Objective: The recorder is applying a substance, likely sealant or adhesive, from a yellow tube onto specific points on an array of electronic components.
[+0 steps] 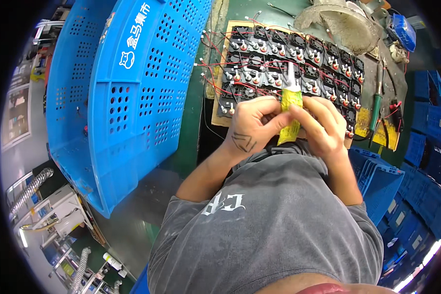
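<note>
Between both hands I hold a yellow squeeze tube (291, 131) with a long white nozzle, which points away from me. My left hand (254, 122) is closed on its left side, thumb pressed against the tube. From the other side, the fingers and thumb of my right hand (327, 128) grip it. The nozzle tip lies over rows of small black fans (241, 33) with red and black wires and small white-and-red parts, set close together on a cardboard sheet (221, 113). Whether the tip touches any part I cannot tell.
A large blue perforated crate (127, 105) stands at the left. On the green bench, a dusty round metal hood (340, 24) sits far right, near a green-handled soldering iron (377, 105) and a yellow pad (363, 120). More blue crates (377, 179) stand at right.
</note>
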Demonstrator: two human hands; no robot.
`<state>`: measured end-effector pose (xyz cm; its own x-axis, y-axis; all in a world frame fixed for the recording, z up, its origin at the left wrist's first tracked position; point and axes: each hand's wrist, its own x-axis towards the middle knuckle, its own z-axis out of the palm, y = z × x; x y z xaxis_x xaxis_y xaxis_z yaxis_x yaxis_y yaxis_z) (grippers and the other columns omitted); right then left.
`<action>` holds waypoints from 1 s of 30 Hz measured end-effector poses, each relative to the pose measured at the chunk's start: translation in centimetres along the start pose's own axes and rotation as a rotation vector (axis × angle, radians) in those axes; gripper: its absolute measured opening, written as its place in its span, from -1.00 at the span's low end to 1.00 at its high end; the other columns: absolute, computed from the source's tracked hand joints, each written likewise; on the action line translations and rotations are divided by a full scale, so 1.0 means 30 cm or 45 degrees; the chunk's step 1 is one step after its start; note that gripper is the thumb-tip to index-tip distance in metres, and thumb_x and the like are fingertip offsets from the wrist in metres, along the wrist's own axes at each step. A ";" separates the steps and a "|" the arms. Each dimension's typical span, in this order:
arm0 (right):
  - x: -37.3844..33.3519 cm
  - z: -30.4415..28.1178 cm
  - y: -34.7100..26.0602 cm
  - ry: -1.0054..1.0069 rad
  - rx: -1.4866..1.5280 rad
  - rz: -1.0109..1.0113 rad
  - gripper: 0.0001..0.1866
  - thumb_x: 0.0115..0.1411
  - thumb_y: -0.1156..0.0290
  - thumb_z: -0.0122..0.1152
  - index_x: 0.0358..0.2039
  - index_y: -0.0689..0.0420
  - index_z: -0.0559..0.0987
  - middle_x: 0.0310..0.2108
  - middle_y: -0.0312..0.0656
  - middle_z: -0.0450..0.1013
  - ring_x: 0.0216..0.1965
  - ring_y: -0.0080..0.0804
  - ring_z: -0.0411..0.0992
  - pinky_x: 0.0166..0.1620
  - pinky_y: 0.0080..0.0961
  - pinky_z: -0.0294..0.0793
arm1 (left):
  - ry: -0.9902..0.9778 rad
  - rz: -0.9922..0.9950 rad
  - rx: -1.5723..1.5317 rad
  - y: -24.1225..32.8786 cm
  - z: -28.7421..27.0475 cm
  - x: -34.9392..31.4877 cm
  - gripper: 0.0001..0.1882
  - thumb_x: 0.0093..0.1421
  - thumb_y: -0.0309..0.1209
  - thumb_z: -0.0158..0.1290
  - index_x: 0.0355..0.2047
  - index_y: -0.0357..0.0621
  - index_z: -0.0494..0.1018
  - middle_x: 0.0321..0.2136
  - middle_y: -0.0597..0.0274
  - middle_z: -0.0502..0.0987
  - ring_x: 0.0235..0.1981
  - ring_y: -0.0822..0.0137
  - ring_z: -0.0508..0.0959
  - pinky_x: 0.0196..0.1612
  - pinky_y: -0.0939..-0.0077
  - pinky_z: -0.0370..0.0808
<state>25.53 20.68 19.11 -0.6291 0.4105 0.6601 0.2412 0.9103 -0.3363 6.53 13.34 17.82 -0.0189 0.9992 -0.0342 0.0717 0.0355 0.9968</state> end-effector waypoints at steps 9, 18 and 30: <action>0.005 0.061 0.015 0.091 -0.212 0.087 -0.49 -0.12 0.45 0.36 -0.05 0.23 0.67 -0.41 -0.13 0.56 -0.50 -0.31 0.51 -0.44 -0.46 0.51 | -0.425 0.283 0.033 0.070 -0.091 0.047 -0.72 0.17 -0.36 0.37 -0.23 -0.27 0.58 -0.39 0.31 0.48 -0.48 0.58 0.46 -0.46 0.68 0.37; 0.023 0.086 0.039 0.138 -0.096 0.303 -0.77 0.10 0.75 0.29 -0.23 0.24 0.66 -0.47 -0.05 0.59 -0.53 -0.27 0.54 -0.40 -0.42 0.52 | 0.359 0.821 0.915 -0.120 -0.298 0.357 -0.45 0.14 -0.68 -0.17 0.14 -0.23 0.51 -0.15 -0.10 0.65 -0.12 -0.04 0.62 0.07 0.24 0.53; 0.116 0.223 0.030 -0.085 0.207 0.446 -0.74 0.12 0.62 0.35 -0.14 0.20 0.63 -0.28 -0.12 0.63 -0.29 -0.28 0.64 -0.16 -0.48 0.59 | 0.042 0.627 0.840 -0.310 -0.461 0.508 -0.45 0.08 -0.71 -0.12 0.08 -0.18 0.57 -0.08 -0.14 0.63 -0.05 -0.12 0.62 0.10 0.19 0.52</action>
<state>18.61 22.60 16.60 -0.5771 0.6860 0.4431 0.3334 0.6932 -0.6390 -8.21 28.02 9.02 0.1393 0.9023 0.4080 0.6502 -0.3941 0.6496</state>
